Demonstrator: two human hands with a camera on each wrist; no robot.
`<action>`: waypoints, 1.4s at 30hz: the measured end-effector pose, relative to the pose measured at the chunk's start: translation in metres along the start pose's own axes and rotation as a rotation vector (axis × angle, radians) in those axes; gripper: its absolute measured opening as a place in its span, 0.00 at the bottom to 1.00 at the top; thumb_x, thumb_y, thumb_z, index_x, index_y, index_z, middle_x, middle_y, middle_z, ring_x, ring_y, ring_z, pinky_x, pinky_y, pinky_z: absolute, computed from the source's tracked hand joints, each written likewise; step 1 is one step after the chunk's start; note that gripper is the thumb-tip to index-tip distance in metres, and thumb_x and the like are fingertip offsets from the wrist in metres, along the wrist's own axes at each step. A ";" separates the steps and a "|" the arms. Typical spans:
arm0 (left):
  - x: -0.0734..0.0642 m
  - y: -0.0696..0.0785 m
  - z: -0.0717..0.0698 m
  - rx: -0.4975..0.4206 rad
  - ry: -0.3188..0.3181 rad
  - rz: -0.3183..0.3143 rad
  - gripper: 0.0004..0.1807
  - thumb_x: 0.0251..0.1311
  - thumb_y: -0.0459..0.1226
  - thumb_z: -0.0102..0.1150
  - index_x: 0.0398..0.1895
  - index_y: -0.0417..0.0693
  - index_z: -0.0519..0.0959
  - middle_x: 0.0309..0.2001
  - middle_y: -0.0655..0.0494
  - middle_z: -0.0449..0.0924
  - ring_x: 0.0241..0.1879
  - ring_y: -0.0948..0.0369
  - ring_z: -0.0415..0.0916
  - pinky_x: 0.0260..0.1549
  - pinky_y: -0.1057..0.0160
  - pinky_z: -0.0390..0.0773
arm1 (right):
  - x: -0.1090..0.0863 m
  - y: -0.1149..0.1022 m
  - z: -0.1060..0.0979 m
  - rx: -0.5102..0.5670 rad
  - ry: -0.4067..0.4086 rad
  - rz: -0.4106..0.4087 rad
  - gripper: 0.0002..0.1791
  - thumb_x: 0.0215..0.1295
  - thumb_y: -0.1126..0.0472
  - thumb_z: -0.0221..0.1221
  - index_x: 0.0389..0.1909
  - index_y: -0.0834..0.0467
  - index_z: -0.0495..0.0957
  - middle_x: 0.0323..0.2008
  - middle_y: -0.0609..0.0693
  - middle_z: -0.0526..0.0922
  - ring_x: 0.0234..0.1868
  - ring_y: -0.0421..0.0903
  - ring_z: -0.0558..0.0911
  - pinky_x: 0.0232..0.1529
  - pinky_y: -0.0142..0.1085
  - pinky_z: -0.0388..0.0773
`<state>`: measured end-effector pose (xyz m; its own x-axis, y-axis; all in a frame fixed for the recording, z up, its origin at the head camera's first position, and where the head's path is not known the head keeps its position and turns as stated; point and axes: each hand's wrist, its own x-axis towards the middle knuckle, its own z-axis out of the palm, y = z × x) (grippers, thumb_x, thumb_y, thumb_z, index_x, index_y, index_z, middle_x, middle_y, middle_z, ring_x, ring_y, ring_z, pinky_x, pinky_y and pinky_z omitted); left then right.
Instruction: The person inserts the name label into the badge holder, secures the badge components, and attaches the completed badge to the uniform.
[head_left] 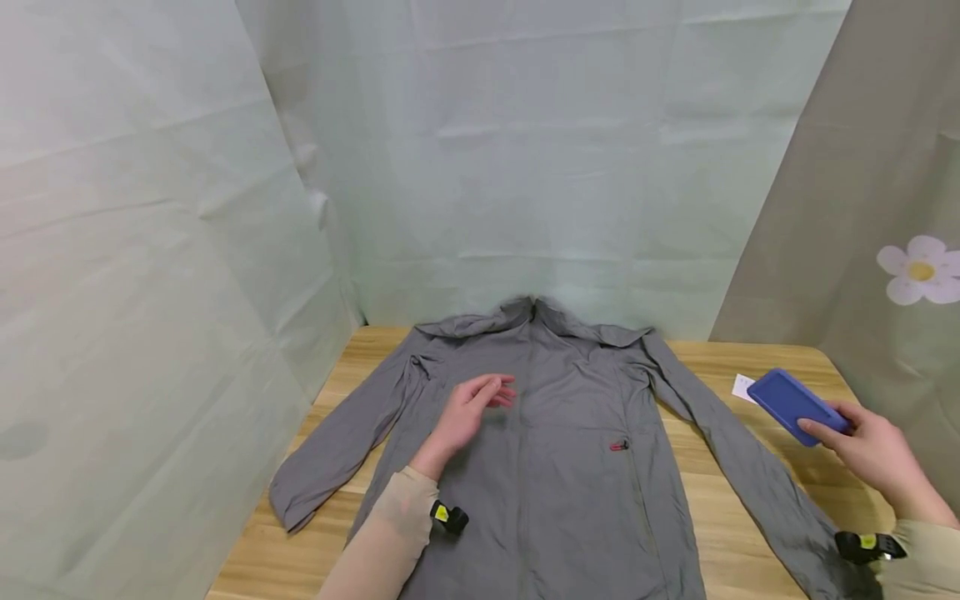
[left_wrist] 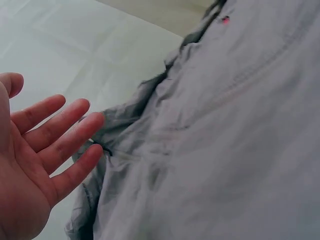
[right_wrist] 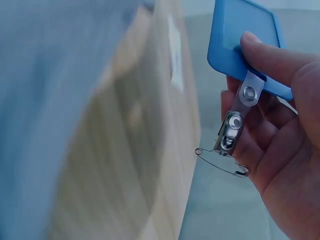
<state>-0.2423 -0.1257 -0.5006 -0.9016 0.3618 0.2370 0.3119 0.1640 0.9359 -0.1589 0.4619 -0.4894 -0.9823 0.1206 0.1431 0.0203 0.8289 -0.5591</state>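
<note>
A grey zip jacket (head_left: 570,467) lies spread on the wooden table, front up, both sleeves out to the sides. Above its chest hovers my left hand (head_left: 467,410), fingers relaxed and holding nothing; the left wrist view shows the palm (left_wrist: 25,175) and spread fingers. At the right, over the table, my right hand (head_left: 877,450) pinches a blue badge holder (head_left: 795,404) between thumb and fingers. From the badge holder hangs a clear strap with a metal clip (right_wrist: 231,131) and a safety pin (right_wrist: 220,166), best seen in the right wrist view.
A small white card (head_left: 742,387) lies on the table (head_left: 720,358) beyond the right sleeve. A red mark (head_left: 619,446) shows by the jacket's chest zip. Pale cloth walls (head_left: 555,167) stand behind and on the left; a brownish one with a flower is at the right.
</note>
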 end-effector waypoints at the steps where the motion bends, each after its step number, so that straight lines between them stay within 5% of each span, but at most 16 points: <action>1: 0.001 0.001 0.001 0.000 0.006 0.006 0.23 0.87 0.44 0.45 0.65 0.38 0.82 0.52 0.41 0.88 0.52 0.45 0.87 0.59 0.44 0.82 | -0.001 -0.005 0.002 0.027 0.007 0.001 0.29 0.76 0.49 0.67 0.58 0.73 0.78 0.38 0.64 0.87 0.29 0.39 0.78 0.23 0.33 0.72; 6: 0.006 0.004 0.000 -0.025 0.023 0.038 0.24 0.88 0.44 0.44 0.65 0.36 0.82 0.52 0.41 0.89 0.52 0.45 0.87 0.57 0.45 0.83 | -0.002 -0.033 0.016 0.139 0.068 0.012 0.30 0.75 0.50 0.68 0.60 0.73 0.79 0.38 0.61 0.88 0.28 0.32 0.78 0.24 0.29 0.74; 13: 0.009 0.007 -0.002 -0.070 0.064 0.067 0.23 0.88 0.40 0.42 0.65 0.33 0.81 0.51 0.37 0.88 0.51 0.40 0.87 0.58 0.38 0.81 | 0.000 -0.076 0.038 0.287 0.106 0.005 0.31 0.73 0.52 0.71 0.64 0.71 0.79 0.36 0.41 0.85 0.31 0.35 0.80 0.28 0.27 0.78; 21: 0.004 0.012 0.000 -0.089 0.088 0.061 0.23 0.88 0.40 0.40 0.66 0.35 0.81 0.52 0.37 0.88 0.51 0.40 0.87 0.58 0.39 0.82 | 0.006 -0.112 0.066 0.357 0.051 -0.076 0.26 0.70 0.58 0.73 0.61 0.71 0.81 0.43 0.56 0.86 0.33 0.36 0.81 0.31 0.27 0.81; 28: 0.002 0.016 0.013 -0.120 0.005 0.008 0.25 0.88 0.45 0.40 0.69 0.37 0.79 0.56 0.35 0.86 0.54 0.40 0.85 0.61 0.42 0.80 | 0.013 -0.139 0.080 0.448 -0.054 -0.149 0.26 0.69 0.63 0.73 0.63 0.72 0.79 0.48 0.68 0.86 0.35 0.38 0.84 0.32 0.31 0.84; 42: -0.001 0.026 0.038 -0.228 -0.105 -0.057 0.24 0.85 0.40 0.48 0.75 0.37 0.72 0.63 0.32 0.80 0.62 0.40 0.80 0.64 0.39 0.77 | 0.013 -0.196 0.097 0.508 -0.173 -0.218 0.27 0.67 0.62 0.75 0.65 0.61 0.81 0.50 0.63 0.88 0.41 0.46 0.89 0.37 0.35 0.85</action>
<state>-0.2221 -0.0872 -0.4862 -0.8762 0.4528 0.1653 0.1753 -0.0202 0.9843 -0.1933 0.2480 -0.4575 -0.9707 -0.1500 0.1877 -0.2362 0.4530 -0.8597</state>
